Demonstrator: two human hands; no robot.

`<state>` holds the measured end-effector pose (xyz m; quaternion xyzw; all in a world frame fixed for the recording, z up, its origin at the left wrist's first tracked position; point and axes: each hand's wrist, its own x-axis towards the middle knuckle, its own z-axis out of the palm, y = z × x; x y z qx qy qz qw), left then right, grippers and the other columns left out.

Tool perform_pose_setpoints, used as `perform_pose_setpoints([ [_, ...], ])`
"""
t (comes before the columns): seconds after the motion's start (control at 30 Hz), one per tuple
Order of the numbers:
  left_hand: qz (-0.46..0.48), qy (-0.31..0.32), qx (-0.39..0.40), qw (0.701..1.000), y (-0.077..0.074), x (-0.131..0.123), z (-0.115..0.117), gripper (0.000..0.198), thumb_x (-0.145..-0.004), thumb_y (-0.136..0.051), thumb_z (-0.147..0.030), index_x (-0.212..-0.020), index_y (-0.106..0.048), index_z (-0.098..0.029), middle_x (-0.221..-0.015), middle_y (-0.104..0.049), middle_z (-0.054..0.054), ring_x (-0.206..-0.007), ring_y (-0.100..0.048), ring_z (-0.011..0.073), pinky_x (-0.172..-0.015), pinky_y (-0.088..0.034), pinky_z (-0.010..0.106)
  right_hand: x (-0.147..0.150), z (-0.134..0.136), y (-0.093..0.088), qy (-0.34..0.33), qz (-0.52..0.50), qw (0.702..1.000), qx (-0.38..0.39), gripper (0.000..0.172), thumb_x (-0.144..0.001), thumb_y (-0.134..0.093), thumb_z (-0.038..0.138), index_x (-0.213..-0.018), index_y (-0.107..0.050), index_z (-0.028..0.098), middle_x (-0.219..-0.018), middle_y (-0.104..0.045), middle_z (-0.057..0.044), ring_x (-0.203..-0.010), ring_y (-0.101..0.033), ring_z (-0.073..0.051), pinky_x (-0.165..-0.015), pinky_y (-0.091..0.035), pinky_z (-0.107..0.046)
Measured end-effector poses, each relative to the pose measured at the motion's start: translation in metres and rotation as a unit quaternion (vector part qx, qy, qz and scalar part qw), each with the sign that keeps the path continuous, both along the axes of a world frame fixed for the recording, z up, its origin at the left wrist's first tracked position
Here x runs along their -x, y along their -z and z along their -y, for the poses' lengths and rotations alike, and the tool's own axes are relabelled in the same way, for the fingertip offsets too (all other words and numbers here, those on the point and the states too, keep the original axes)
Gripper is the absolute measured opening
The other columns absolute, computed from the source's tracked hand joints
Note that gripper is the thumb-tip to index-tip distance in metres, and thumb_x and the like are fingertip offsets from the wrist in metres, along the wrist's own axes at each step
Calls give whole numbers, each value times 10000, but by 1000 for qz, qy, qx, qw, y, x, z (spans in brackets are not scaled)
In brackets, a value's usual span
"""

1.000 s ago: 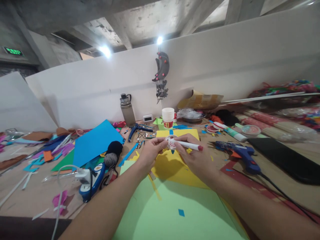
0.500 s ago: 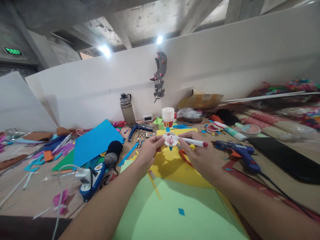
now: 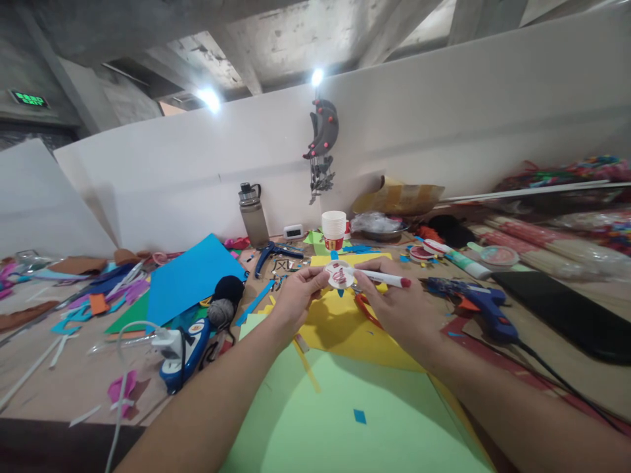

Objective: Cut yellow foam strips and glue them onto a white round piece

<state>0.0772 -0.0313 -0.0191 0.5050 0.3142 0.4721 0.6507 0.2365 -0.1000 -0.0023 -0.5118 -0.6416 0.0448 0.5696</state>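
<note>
My left hand (image 3: pixel 294 299) pinches the rim of a small white round disc (image 3: pixel 339 275) with red scribbles on its face, held above a yellow paper sheet (image 3: pixel 340 328). My right hand (image 3: pixel 399 302) grips a white marker (image 3: pixel 382 279) with a red end cap, its tip touching the disc. Both hands are closed. Red-handled scissors (image 3: pixel 365 309) lie on the yellow sheet just under my right hand. A light green sheet (image 3: pixel 345 420) lies below my forearms.
A blue glue gun (image 3: pixel 480 305) with its cord lies to the right. A stack of paper cups (image 3: pixel 334 230), a water bottle (image 3: pixel 253 215), blue pliers (image 3: pixel 273 253), a blue sheet (image 3: pixel 190 279), yarn balls (image 3: pixel 224 299) and paper scraps crowd the table. A white partition (image 3: pixel 444 125) stands behind.
The disc has been turned so its scribbled face shows toward me, and both hands have lifted it slightly. The marker's tip stays on the disc.
</note>
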Motion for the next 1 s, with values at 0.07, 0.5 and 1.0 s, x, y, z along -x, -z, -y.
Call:
perform_pose_setpoints([
  [0.07,-3,1,-2,1000,-1,0,1,363,-560,-832,-397,-782,-709,-137,-678,-607,10,-556,-412,59,-528,-280,211,-1,-1,2,4,-6,1000,-5,102,-871,-537,335,-838,-576,248,-794,-685,-41,-698,-639,-197,-627,-492,-296],
  [0.5,21,1,8,1000,3,2,-3,365,-572,-825,-414,-769,-686,-140,-642,-560,-14,-539,-410,48,-522,-300,196,0,3,-2,-6,-9,1000,-10,100,-866,-549,326,-834,-581,237,-794,-672,-36,-709,-626,-185,-657,-495,-290],
  [1.0,12,13,7,1000,-2,0,3,358,-577,-822,-416,-764,-698,-138,-651,-562,-4,-551,-412,54,-517,-302,201,4,-3,14,-71,-27,997,3,155,-866,-554,344,-894,-630,212,-836,-686,-41,-717,-648,-176,-623,-503,-288],
])
